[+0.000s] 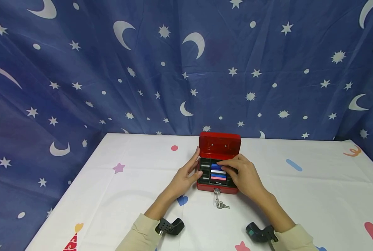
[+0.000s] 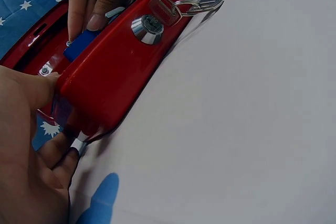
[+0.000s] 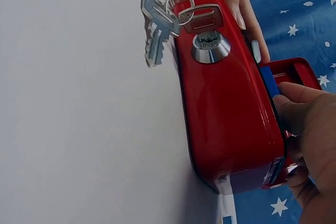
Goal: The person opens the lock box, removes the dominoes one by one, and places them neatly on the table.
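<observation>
A red metal cash box (image 1: 206, 188) stands on the table with its lid (image 1: 219, 148) raised. Inside is a black tray (image 1: 205, 164), whose middle compartment holds several flat bars in blue, white and pink. My left hand (image 1: 184, 178) holds the box by its left side, thumb at the rim and fingers along the wall. From the right, my right hand (image 1: 247, 174) reaches over the tray and pinches a blue bar (image 2: 81, 45) between thumb and fingers. The bar's upper part shows above the rim in both wrist views. Keys (image 3: 157, 30) on a ring hang from the front lock (image 3: 210, 48).
A white tablecloth (image 1: 136, 195) printed with coloured shapes covers the table. Behind it hangs a blue curtain (image 1: 149, 83) with moons and stars. Black wrist cameras sit at both sleeves.
</observation>
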The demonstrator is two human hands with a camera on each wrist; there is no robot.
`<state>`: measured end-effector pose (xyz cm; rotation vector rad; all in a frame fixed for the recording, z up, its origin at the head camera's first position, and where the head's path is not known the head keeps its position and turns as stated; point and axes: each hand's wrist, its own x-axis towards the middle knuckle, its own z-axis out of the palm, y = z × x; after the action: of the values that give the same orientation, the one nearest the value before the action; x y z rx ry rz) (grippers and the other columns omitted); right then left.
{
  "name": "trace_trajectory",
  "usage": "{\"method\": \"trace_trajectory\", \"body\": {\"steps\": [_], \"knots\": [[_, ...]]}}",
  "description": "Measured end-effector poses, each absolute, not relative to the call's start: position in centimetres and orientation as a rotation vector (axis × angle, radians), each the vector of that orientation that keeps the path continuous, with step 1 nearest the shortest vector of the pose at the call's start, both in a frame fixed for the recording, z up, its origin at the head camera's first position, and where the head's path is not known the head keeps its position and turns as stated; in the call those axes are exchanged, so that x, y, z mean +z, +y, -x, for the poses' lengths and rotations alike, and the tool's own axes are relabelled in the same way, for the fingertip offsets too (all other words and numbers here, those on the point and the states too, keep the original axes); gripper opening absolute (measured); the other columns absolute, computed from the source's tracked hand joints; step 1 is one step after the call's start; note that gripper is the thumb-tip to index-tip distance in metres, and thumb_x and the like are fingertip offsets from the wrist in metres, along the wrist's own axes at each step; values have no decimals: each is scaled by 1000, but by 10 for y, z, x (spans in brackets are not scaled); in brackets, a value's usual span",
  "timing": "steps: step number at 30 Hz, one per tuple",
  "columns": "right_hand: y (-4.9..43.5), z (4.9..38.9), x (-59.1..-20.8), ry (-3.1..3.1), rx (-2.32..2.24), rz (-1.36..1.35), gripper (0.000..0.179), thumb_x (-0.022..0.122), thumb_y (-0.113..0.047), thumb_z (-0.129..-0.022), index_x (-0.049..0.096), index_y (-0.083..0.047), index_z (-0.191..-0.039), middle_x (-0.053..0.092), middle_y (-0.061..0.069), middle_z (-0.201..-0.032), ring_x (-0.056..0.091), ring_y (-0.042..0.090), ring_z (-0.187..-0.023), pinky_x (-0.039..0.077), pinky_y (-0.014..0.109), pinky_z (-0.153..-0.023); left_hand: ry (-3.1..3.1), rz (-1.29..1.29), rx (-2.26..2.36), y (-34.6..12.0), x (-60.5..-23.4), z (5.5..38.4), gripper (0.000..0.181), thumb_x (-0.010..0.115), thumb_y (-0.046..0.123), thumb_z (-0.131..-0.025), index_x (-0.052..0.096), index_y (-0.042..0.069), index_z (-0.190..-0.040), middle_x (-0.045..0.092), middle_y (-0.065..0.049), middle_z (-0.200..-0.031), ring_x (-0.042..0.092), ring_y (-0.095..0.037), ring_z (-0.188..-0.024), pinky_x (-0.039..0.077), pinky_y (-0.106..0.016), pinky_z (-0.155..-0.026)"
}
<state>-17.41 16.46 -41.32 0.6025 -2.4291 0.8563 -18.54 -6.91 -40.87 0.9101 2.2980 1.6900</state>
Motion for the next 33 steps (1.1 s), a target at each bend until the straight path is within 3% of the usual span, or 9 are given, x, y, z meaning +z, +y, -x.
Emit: {"method": "trace_trajectory", "body": {"steps": [11, 33], "knots": [[170, 173, -403, -2431, 861, -567, 30, 80, -1, -75, 77, -16, -100, 60, 0, -80, 51, 14, -74, 51, 30, -56, 2304, -912, 1701, -68, -408, 185, 68, 52, 3, -97, 13, 7, -153, 11, -9, -158, 29, -38, -137, 24, -47, -111], [221, 174, -376, -2474, 830, -488, 26, 78, -4, -78, 77, -19, -99, 58, -10, -72, 42, 11, -58, 36, 23, -49, 2319, -910, 1692, -68, -410, 185, 70, 53, 5, -97, 12, 8, -154, 12, -8, -158, 30, -37, -137, 25, -46, -111]]}}
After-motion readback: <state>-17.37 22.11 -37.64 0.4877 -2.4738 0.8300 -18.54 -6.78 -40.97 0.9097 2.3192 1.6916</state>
